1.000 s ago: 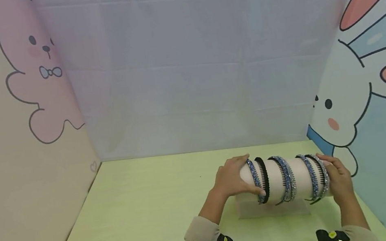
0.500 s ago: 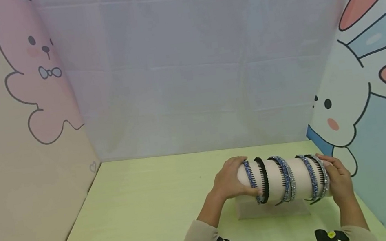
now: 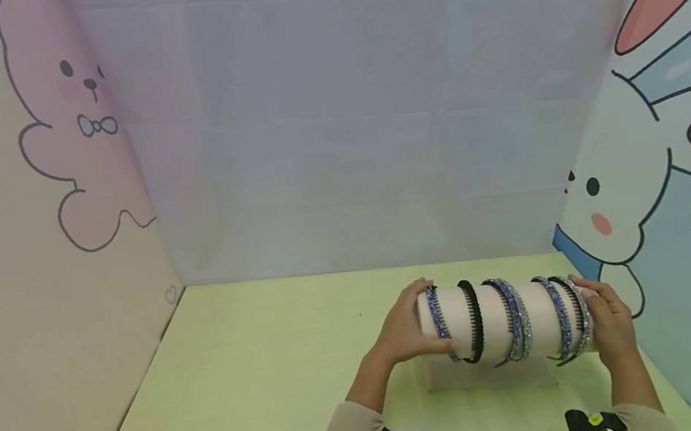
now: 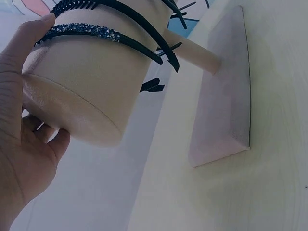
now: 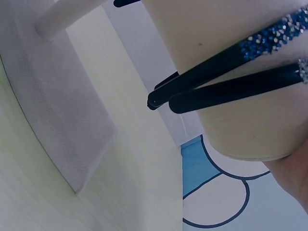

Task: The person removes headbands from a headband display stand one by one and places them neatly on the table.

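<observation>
A pale padded roll (image 3: 540, 317) lies horizontally on its stand, with several headbands round it. My left hand (image 3: 403, 329) holds the blue glittery headband (image 3: 438, 316) near the roll's left end, thumb in front and fingers over the top. Beside it is a black headband (image 3: 475, 321), apart from the blue one. In the left wrist view, the thumb of my left hand (image 4: 21, 110) touches the glittery headband (image 4: 86, 31). My right hand (image 3: 611, 325) grips the roll's right end, beside a silver headband (image 3: 583, 314); the right wrist view shows only part of that hand (image 5: 293, 175).
The stand's base (image 3: 487, 372) rests on the light green table (image 3: 242, 377) below the roll. More blue and silver headbands (image 3: 516, 318) circle its middle. A pale cloth wall (image 3: 334, 136) rises behind, and printed panels stand at the left and right.
My left hand has moved left along the roll, and the blue headband has slid with it, away from the black one. My right hand has stayed at the right end.
</observation>
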The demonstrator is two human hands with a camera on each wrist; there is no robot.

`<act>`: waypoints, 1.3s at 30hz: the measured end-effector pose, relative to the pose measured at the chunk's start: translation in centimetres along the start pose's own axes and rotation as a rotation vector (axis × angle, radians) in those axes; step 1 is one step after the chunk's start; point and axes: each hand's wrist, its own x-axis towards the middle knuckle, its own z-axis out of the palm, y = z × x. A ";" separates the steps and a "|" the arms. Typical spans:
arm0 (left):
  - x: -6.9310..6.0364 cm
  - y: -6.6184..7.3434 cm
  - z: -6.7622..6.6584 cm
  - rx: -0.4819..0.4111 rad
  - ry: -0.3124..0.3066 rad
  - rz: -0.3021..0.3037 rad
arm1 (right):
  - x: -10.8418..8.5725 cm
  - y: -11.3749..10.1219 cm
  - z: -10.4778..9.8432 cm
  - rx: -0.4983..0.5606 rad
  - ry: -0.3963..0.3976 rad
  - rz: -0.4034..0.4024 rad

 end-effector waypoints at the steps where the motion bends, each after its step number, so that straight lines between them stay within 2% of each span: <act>1: 0.0 -0.1 -0.1 -0.030 -0.001 -0.006 | 0.1 0.0 0.0 0.010 -0.006 -0.005; 6: -0.2 -0.5 -0.2 -0.173 -0.026 -0.035 | 0.1 -0.2 0.1 0.000 -0.011 -0.003; 8: -0.3 -0.6 -0.1 -0.158 -0.039 -0.031 | 0.1 -0.2 0.0 -0.016 0.001 0.008; 13: -0.2 -0.3 0.1 -0.046 -0.045 0.015 | 0.0 -0.2 -0.3 -0.008 0.023 0.007; 15: -0.1 -0.3 0.0 -0.046 -0.043 0.024 | 0.1 -0.2 -0.2 0.008 0.020 -0.007; 21: -0.1 -0.9 -0.5 -0.186 -0.043 0.053 | 0.2 -0.2 0.1 0.029 0.004 -0.023; 24: -0.1 -1.2 -0.6 -0.215 -0.047 0.084 | 0.3 -0.2 0.1 0.025 0.018 -0.016; 28: -0.4 -0.9 -1.2 -0.249 -0.044 0.091 | 0.3 -0.1 0.3 0.050 0.010 -0.020; 31: -1.1 -0.3 -1.9 -0.348 -0.044 0.056 | 0.3 -0.1 0.4 0.066 -0.005 -0.024; 35: -2.0 0.5 -2.4 -0.488 -0.053 0.009 | 0.2 0.0 0.2 0.030 0.001 -0.029; 39: -2.5 0.5 -2.2 -0.543 -0.041 0.000 | 0.1 0.1 0.0 0.028 0.010 -0.016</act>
